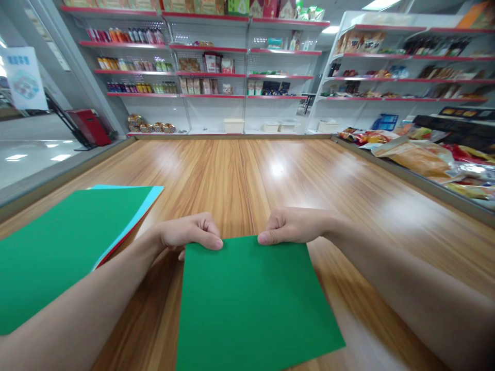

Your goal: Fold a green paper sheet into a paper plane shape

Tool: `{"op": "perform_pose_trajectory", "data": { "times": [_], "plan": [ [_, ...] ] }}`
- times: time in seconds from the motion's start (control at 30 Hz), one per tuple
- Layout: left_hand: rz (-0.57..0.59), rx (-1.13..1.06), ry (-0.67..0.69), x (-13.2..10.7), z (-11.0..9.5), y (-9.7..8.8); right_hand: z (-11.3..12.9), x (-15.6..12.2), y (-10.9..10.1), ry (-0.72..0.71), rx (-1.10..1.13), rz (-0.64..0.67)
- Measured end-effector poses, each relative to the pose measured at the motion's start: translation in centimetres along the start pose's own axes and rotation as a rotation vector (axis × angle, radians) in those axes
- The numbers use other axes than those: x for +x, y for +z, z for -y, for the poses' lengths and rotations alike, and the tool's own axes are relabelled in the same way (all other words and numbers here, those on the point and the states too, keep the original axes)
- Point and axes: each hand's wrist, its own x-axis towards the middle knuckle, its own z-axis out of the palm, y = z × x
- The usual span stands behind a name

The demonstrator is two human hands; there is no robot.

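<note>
A sheet of green paper (251,299) is held up in front of me, above the wooden table (216,175). Its far edge is pinched by my left hand (193,231) near the left corner, with the thumb on top. My right hand (294,225) grips the same edge toward the right corner, thumb also on top and fingers curled beneath. The fingers under the paper are mostly hidden. To the left, beyond my left forearm, lies a stack of coloured paper (77,221), green on top, with light blue and red edges showing underneath.
Snack packets (421,157) lie beyond the table's raised right edge. Shelves (209,48) with bottles and boxes stand past the far edge. On the floor at the left are a red box-like object (89,128) and a sign (25,77).
</note>
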Motion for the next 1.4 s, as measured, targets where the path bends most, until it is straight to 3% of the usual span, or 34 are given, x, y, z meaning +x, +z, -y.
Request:
{"op": "perform_pose_trajectory", "data": {
  "times": [0.17,0.3,0.4,0.47,0.6,0.8,1.0,1.27,1.33,1.4],
  "plan": [
    [0.015,-0.102,0.042,-0.3,1.1,-0.8,-0.4,-0.8,-1.2,0.055,-0.051,-0.002],
    [0.011,0.028,0.064,0.0,0.7,-0.5,0.6,-0.3,-0.7,0.074,-0.258,-0.019],
    [0.096,0.141,0.052,0.8,-0.2,0.4,2.0,0.5,0.3,0.011,-0.344,-0.032],
    [0.137,0.181,0.063,1.5,-0.6,1.1,2.8,1.2,1.2,-0.062,-0.343,-0.027],
    [0.111,0.228,0.111,2.4,-0.8,1.8,3.2,2.3,2.5,-0.133,-0.313,-0.033],
    [0.091,0.206,0.111,1.9,-0.7,0.9,1.8,2.2,1.7,-0.058,-0.171,0.002],
    [-0.137,0.124,0.122,0.5,0.6,-1.3,-0.4,0.9,-0.5,0.031,-0.118,-0.066],
    [-0.636,-0.269,0.352,0.0,2.6,-2.1,-3.4,0.3,-1.4,-0.016,-0.154,-0.36],
    [-0.697,-0.296,0.367,0.1,2.6,-2.0,-4.1,0.0,-1.5,0.029,-0.119,-0.405],
    [-0.687,-0.288,0.357,0.2,2.6,-2.0,-4.9,-0.4,-1.7,0.106,-0.051,-0.447]
  ]
}}
